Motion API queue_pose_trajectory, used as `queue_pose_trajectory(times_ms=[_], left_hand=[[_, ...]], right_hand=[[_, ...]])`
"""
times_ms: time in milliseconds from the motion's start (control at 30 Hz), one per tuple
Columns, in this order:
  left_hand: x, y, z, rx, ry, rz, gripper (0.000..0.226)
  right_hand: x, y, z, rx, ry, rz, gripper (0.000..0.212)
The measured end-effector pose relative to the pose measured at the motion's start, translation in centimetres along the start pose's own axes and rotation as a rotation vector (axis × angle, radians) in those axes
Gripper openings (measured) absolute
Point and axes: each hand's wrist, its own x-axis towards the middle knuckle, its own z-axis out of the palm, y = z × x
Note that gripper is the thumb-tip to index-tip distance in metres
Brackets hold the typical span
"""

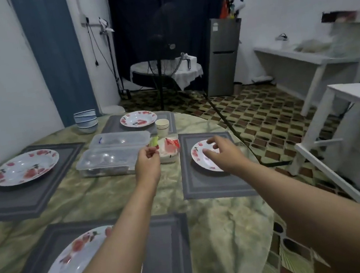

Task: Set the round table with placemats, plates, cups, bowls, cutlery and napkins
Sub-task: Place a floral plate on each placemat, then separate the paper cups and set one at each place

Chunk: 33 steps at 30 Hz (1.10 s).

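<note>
1. Napkin pack (168, 149) sits mid-tabletop (221, 223), between the clear boxes (110, 160) and the right placemat (213, 184), paper cups (162, 127) just behind it.
2. My left hand (148, 161) pinches something at the pack; too blurred to name it.
3. My right hand (221, 151) hovers spread over the right plate (200, 159), holding nothing.
4. I'd brace the pack with the right and draw one napkin slowly.

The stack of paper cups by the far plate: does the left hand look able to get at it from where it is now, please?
Probably yes. The left hand hovers by the napkin packet, and the stack of paper cups stands just beyond with its top uncovered. The hand is curled on something small, though, which may hinder a grip.
</note>
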Motion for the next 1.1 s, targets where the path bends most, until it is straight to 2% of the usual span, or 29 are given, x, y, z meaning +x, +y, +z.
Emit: queue_pose_trajectory(times_ms=[300,567,867,1100], left_hand=[[3.9,1.4,6.5,-0.044,0.206,-0.075,0.008],[7.5,0.9,13.0,0.049,0.311,-0.111,0.009],[12.8,0.1,22.3,0.018,0.638,-0.192,0.014],[16.0,-0.9,27.1,-0.041,0.789,-0.288,0.016]], right_hand=[[9.3,2.5,-1.3,0.019,-0.141,-0.209,0.044],[18.2,7.8,-1.0,0.104,-0.192,-0.295,0.044],[33.3,14.6,-3.4,0.117,-0.422,-0.421,0.035],[40.9,16.5,-2.0,0.167,-0.594,-0.54,0.035]])
